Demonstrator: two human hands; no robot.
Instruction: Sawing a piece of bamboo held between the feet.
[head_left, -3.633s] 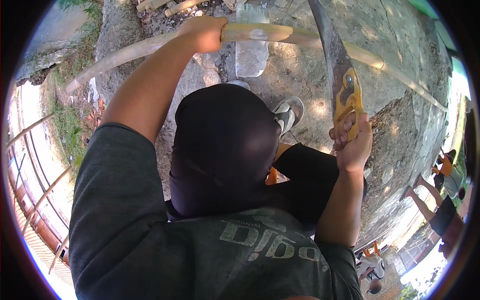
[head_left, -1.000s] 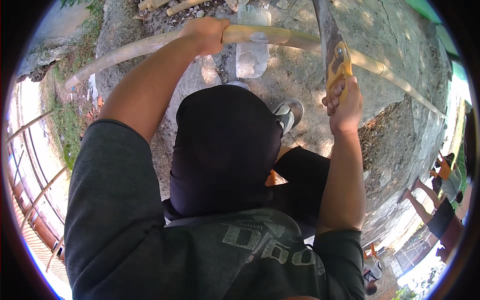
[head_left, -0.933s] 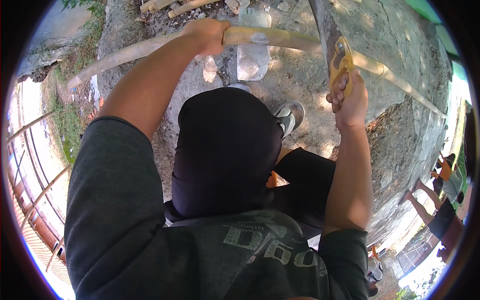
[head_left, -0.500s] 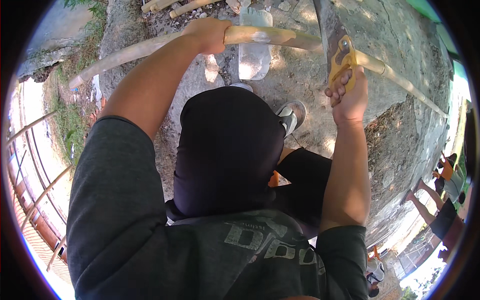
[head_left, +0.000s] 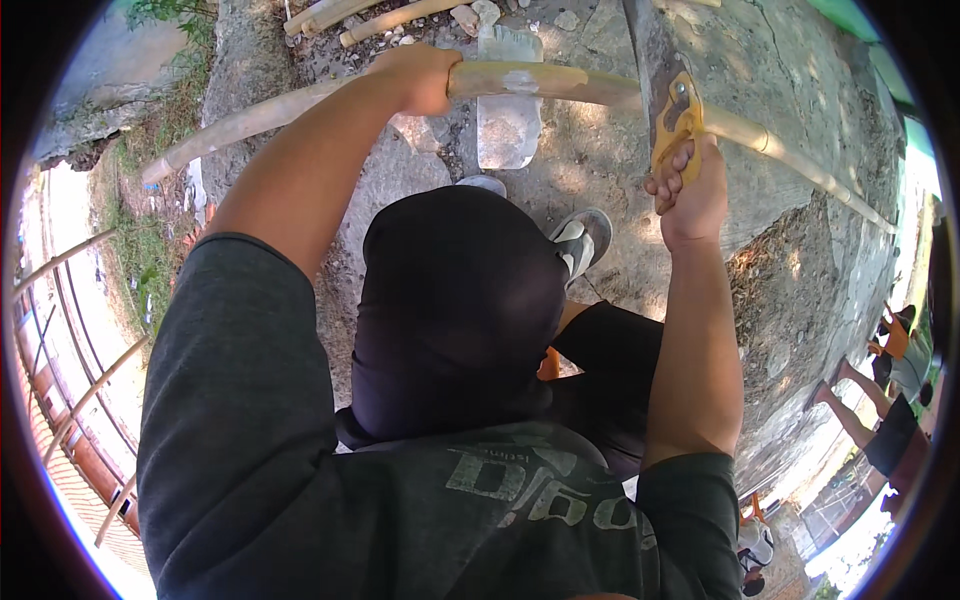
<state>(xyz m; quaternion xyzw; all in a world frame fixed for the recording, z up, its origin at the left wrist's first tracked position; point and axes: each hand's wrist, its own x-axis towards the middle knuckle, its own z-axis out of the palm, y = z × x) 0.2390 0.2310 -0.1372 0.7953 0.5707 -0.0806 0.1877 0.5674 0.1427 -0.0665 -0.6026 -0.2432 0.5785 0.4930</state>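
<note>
1. A long bamboo pole [head_left: 560, 82] is being gripped near its middle by the left hand [head_left: 420, 78], whose fingers are being kept wrapped fully round it. The pole is being held across the upper part of the view, above the concrete ground [head_left: 800, 120].

2. A handsaw [head_left: 672, 110] is being held by its yellow handle in the right hand [head_left: 690, 190], closed tight round the grip, with the blade being set across the pole just to the right of a grey block [head_left: 508, 110] that seems to be lying under the pole.

3. A slip of the blade is being risked: the pole is round and smooth, so the teeth could skate sideways. The left hand is being kept well apart from the blade, which is lowering that danger.

4. The pole could be rolled or bounced under the stroke, since it is being steadied by one hand only; binding of the blade would likely follow.

5. A sandalled foot [head_left: 580, 240] is being kept below the cut line, where a dropped saw or a falling end could land.

6. Room is being left open to the right along the concrete. To the left, grass [head_left: 140, 250] and a metal railing [head_left: 70, 340] are closing the space in. Other poles [head_left: 390, 18] are lying at the top, and people [head_left: 890, 400] are standing at the far right, well apart.
</note>
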